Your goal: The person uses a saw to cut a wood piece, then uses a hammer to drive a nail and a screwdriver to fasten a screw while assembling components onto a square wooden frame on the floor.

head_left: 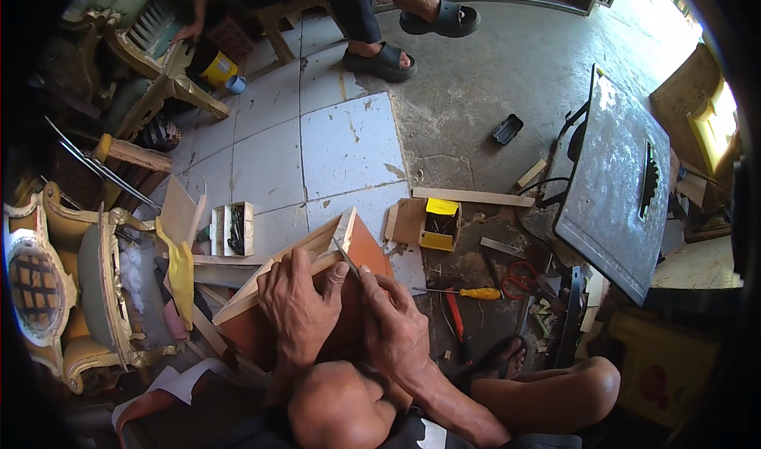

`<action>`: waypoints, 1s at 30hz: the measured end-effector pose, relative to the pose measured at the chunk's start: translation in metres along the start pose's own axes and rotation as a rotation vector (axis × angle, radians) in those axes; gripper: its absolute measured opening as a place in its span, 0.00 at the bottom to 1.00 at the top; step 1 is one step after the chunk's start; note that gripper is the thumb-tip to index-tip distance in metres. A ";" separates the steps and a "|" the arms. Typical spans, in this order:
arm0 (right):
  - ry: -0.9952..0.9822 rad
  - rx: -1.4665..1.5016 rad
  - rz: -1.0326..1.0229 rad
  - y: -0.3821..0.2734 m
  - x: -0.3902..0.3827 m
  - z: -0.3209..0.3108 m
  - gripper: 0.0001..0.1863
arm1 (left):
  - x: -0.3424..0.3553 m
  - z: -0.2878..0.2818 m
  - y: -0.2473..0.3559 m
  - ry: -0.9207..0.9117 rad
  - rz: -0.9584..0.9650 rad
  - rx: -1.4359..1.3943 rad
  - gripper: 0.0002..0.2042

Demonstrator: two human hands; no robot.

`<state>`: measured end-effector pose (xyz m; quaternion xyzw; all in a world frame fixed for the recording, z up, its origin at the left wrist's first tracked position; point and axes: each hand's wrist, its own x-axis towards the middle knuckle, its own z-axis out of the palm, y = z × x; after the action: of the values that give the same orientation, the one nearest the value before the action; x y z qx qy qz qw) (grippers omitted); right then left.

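A wooden frame with pale strips and a reddish-brown panel (pixel 363 247) leans across my lap, one corner pointing away from me. My left hand (pixel 300 305) is closed over its pale edge, fingers bent, thumb towards the corner. In my right hand (pixel 398 330) is a slim grey metal tool (pixel 346 254), its narrow end lying by the strip near the corner. My right fingers cover its rear part, so I cannot tell its exact kind. My bare knee (pixel 341 405) is below the frame.
A yellow-handled screwdriver (pixel 479 294), red-handled pliers (pixel 454 316) and a nail box (pixel 438 225) lie right of the frame. A table saw (pixel 614 187) stands farther right. Carved chair parts (pixel 103 290) crowd the left. Another person's sandalled foot (pixel 380 61) is ahead.
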<state>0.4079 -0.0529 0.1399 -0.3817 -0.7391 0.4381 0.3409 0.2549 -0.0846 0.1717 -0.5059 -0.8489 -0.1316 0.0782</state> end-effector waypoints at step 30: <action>-0.066 0.064 0.080 0.007 0.009 0.001 0.37 | -0.006 0.001 0.009 -0.042 -0.156 -0.103 0.35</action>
<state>0.4043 -0.0433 0.1350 -0.3850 -0.7196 0.4874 0.3105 0.2655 -0.0850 0.1705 -0.4443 -0.8793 -0.1699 0.0238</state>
